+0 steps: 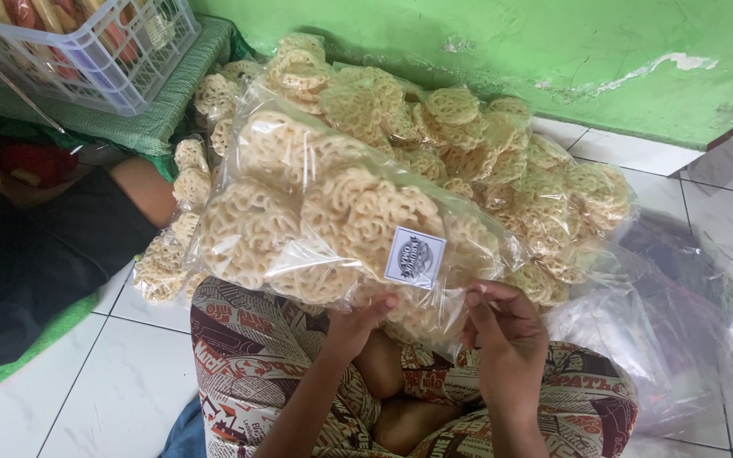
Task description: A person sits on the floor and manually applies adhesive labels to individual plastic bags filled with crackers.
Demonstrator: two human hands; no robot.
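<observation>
— White floor tiles (142,373) at the left edge, green mat (10,365) in the near-left corner, someone else's dark sleeve (36,254) lying across it. Crate?

— Pale lattice plastic crate (103,51) at the far-left corner, up on a green woven cover (176,97), packets inside too blurred to name.

— And further right?

— Heaped against the green wall (485,42): sealed bags of lacy round crackers (502,161), stacked over the floor from the crate's side towards the right. Looks like a good many packed already.

— Bag in hand?

— Clear bag of crackers (324,220), full, held up over the patterned lap (256,356), white printed label (415,258) on its front near the lower right corner.

— Left hand?

— Left hand (358,326) under the bag's bottom edge, fingers (383,304) curled shut around the plastic, thumb tip just below the label.

— Right hand?

— Right hand (506,326) at the bag's lower right corner, fingers (478,298) pinched closed on the loose plastic beside the label.

— Left to do?

— Judging by the floor's right edge: a pile of empty clear bags (629,339), apparently unfilled. Label on, bag filled; probably only the end to close or check. Seal itself hidden, cannot tell.
</observation>
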